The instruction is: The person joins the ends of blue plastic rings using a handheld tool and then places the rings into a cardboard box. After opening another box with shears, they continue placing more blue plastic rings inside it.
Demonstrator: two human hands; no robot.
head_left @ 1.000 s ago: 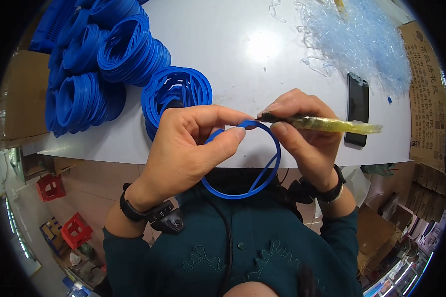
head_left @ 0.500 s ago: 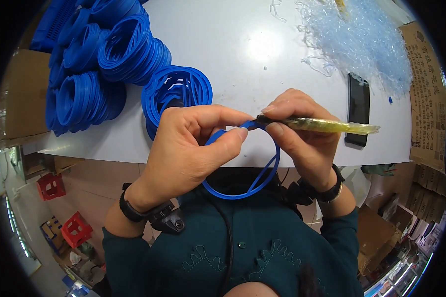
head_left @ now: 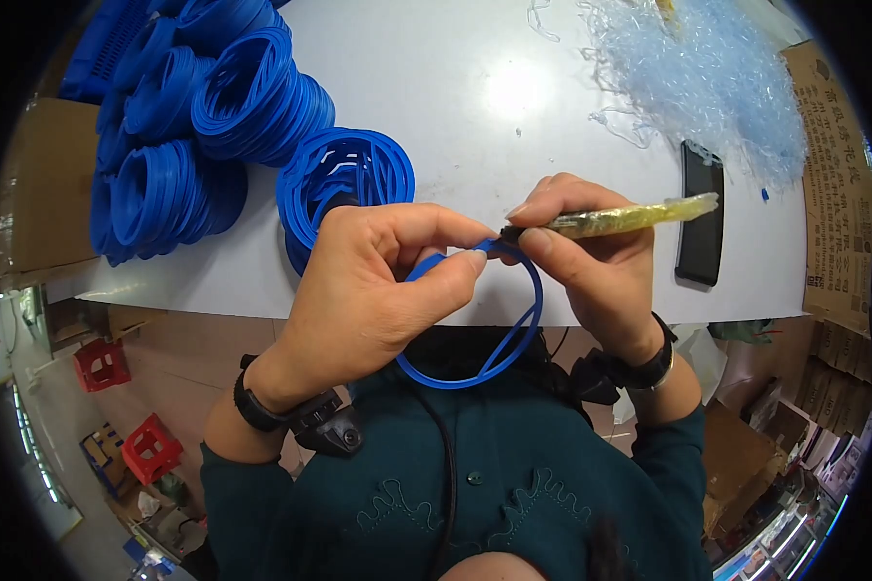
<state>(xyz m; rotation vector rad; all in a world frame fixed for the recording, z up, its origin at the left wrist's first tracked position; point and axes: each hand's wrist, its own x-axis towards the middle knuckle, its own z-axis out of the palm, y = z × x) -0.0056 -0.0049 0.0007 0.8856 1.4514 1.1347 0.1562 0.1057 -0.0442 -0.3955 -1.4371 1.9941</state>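
The left hand (head_left: 378, 290) pinches a blue rubber ring (head_left: 484, 329) at its top while the right hand (head_left: 591, 261) grips a tape-wrapped trimming knife (head_left: 630, 215) there, so a slipping blade tip, just beside the pinch, could likely nick the left thumb.

Both forearms rose from the near edge; the left hand (head_left: 373, 290) and right hand (head_left: 591, 261) met, fingers (head_left: 455, 276) pinched closed.

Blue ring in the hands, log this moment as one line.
left hand: pinches blue ring | right hand: holds yellow-wrapped tool, tip at ring | table: blue ring stacks, black phone
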